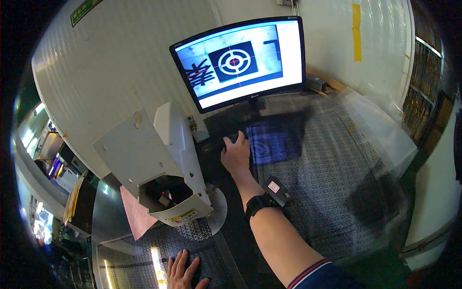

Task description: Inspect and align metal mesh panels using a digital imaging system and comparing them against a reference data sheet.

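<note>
The left hand (182, 272) rested with its fingers spread on the thin, dark grey patterned sheet (130, 262). This sheet lay beneath these fingers and extended to the left, and also far, below the white, box-shaped machine (180, 144). The right hand (236, 156) was farther, before the wide black-framed monitor (288, 58), its fingers parted; whether they gripped something, I could not tell.

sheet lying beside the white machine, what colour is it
The sheet is pink, best seen in the head view.
</note>
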Motion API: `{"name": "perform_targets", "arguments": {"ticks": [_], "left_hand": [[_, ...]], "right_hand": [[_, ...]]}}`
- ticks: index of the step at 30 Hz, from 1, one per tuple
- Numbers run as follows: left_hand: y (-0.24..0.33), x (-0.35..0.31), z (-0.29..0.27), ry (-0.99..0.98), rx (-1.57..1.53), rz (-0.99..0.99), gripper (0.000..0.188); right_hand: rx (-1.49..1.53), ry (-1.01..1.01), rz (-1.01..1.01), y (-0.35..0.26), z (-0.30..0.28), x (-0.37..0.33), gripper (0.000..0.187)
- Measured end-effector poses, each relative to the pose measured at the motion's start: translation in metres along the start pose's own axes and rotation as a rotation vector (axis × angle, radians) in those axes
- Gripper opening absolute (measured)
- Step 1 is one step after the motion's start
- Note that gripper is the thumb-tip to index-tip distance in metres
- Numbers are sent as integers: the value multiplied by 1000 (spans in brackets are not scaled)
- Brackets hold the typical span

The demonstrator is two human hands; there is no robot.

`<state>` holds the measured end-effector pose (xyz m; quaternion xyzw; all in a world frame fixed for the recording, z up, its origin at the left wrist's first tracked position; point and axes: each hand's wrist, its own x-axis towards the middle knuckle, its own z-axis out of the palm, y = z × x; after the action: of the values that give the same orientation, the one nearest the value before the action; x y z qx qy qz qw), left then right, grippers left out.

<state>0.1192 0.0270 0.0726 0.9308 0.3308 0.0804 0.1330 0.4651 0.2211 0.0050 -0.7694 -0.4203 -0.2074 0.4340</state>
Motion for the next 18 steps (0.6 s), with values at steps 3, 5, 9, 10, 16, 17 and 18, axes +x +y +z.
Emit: {"name": "perform_targets", "arguments": {"ticks": [3,5,9,10,16,17,18], "left_hand": [[-2,0,1,7,3,3,57],[-3,0,1,7,9,2,57],[-3,0,1,5,15,7,57],[-3,0,1,2,16,7,57],[-2,-1,1,0,17,2,57],[-2,-1,1,0,17,3,57],[-3,-1,1,-1,13,5,57]], "right_hand": [[21,-5,-2,0,0,1,36],[-8,-56,8,-1,-2,2,38],[-10,-68,-3,-1,-5,2,39],[-8,-68,2,-1,-5,2,38],[-16,-77,14,-3,-6,1,37],[-21,-84,16,-2,-7,1,37],[-22,-84,16,-2,-7,1,37]]}}
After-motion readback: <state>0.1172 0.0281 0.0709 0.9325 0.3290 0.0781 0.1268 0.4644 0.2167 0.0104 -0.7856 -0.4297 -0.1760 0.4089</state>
